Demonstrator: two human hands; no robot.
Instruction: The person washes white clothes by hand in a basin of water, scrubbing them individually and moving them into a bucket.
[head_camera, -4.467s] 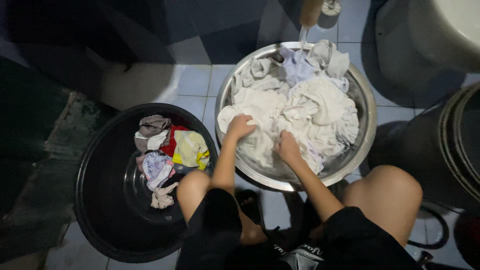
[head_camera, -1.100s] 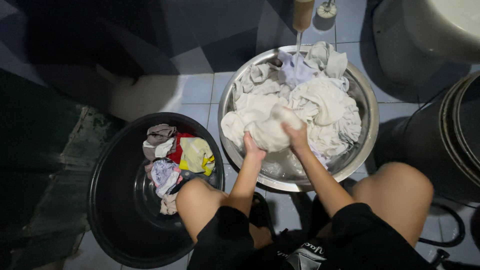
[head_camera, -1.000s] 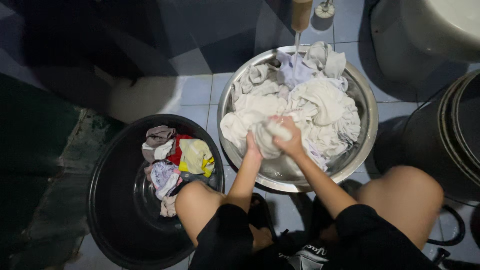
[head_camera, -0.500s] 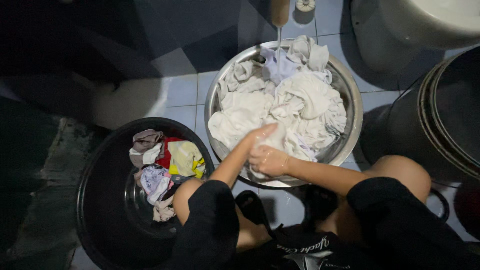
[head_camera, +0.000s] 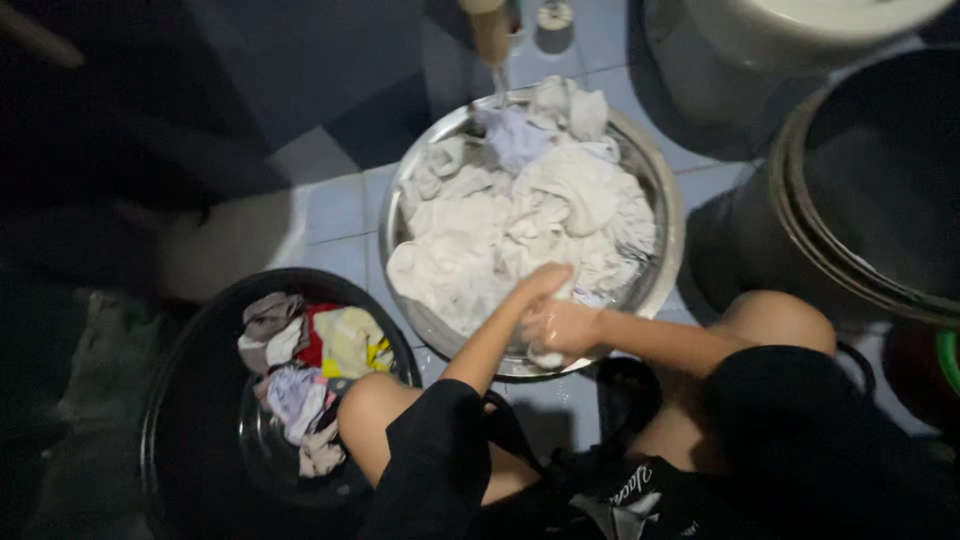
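A round steel basin (head_camera: 660, 262) sits on the tiled floor, heaped with wet white cloths (head_camera: 540, 215). A thin stream of water falls into its far side from a tap (head_camera: 490, 30). Over the basin's near rim my left hand (head_camera: 540, 283) and my right hand (head_camera: 558, 328) are pressed together, both closed on one small white cloth (head_camera: 547, 355) that hangs a little below them. The picture is blurred, so the fingers are hard to make out.
A black tub (head_camera: 180, 400) at the lower left holds coloured clothes (head_camera: 305, 370). A large dark barrel (head_camera: 860, 190) stands on the right, with a white toilet bowl (head_camera: 760, 40) behind it. My bare knees and black shorts fill the bottom.
My hands lifted one white cloth from the pile, drew it toward the basin's near rim and closed together around it. The view has shifted, so the basin appears further left.
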